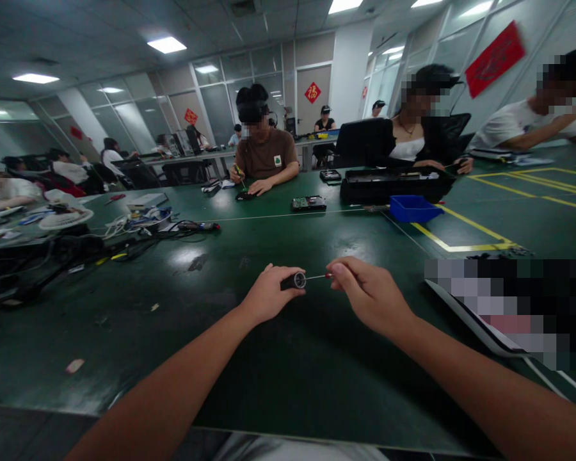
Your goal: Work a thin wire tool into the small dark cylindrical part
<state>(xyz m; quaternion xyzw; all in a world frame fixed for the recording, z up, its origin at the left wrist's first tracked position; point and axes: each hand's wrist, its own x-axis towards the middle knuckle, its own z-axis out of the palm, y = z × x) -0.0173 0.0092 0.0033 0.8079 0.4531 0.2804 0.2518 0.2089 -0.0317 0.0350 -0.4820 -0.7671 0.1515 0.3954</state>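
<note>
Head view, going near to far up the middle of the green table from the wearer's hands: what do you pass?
Left hand gripping a screwdriver handle, level with the right hand pinching its thin bit → circuit board → person in a brown shirt working across the table.

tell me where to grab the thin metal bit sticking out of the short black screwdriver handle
Pinch the thin metal bit at its free right end, coming from the right, as the right hand does. It lies level; its left end sits in the short black screwdriver handle, which the left hand wraps.
</note>
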